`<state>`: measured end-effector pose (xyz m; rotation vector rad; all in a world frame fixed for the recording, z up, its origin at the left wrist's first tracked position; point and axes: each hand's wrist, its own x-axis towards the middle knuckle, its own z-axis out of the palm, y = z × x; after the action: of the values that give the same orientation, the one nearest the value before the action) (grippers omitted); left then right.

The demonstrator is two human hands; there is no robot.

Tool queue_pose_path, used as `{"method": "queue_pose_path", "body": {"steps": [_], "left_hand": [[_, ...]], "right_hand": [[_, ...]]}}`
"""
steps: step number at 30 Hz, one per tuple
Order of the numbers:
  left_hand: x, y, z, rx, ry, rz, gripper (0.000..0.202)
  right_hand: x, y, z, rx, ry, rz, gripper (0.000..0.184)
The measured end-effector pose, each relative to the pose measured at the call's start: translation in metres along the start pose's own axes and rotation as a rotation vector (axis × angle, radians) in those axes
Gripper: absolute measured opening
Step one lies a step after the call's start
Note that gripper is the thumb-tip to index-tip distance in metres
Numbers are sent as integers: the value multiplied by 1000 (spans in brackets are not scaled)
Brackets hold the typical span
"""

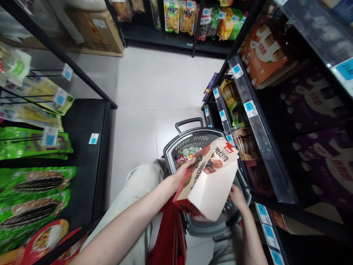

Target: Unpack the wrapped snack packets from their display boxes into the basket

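The left hand (180,177) is holding the left side of a red and cream cardboard carton (211,189) with fried chicken and black writing on it. The right hand (237,197) is reaching in at the carton's low right edge, but its fingertips are hiding, so I cannot tell if it is gripping anything. The carton is leaning at a slant over the grey shopping basket (204,230), and small shiny packets (189,152) are lying inside the basket on its far left side. The person's pale trousers (129,206) are showing at the near side, and a red cloth (165,235) is hanging between the legs. Big, smooth grey tiles are covering the floor (138,77), with thin lines running between them. On the left, a black shelf (85,165) is holding green bags of striped seeds (38,180), and a white and blue price tag (94,138) is sitting on its bare part. Far off, bright snack bags (172,16) are standing over a low black shelf, with a brown box (102,35) sitting to their left. On the right, dark shelves are holding orange packs (263,51) and purple packs (328,165).
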<state>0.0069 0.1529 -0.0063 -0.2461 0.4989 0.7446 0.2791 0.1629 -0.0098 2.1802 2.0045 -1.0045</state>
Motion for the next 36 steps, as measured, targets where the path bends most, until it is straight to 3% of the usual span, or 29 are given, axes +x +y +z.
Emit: {"method": "queue_pose_path", "body": {"steps": [3,7,9,11,14,17,20,23,27,31,34,36], "left_hand": [[1,0,1,-10,-7,9,56],[2,-2,5,9,2,-5,58],[1,-4,8,23,7,-34,59],[-1,-6,11,31,5,-58,58],[-4,-8,14,34,12,-70,55],[-6,-7,15,22,15,-54,50],[-5,-7,13,15,4,-63,49],[-1,-7,11,12,-2,-80,49],[2,-7,7,8,3,-68,50],[3,-6,5,4,26,-51,52],[2,-4,4,-6,18,-9,55],[0,-2,6,-20,21,26,55]], "right_hand": [[-21,-2,-77,146,75,-25,39],[-65,-40,-172,203,407,3,50],[-80,-67,-197,158,539,-36,46],[-85,-95,-207,127,563,-125,42],[-78,-131,-198,35,435,-273,34],[-64,-157,-177,-91,280,-377,31],[-49,-169,-152,-185,157,-457,28],[-37,-171,-125,-314,117,-513,20],[-25,-169,-98,-516,190,-534,12],[-22,-160,-94,-304,334,-484,24],[-16,-132,-93,-45,547,-329,34],[-8,-101,-81,-36,560,-131,32]]}}
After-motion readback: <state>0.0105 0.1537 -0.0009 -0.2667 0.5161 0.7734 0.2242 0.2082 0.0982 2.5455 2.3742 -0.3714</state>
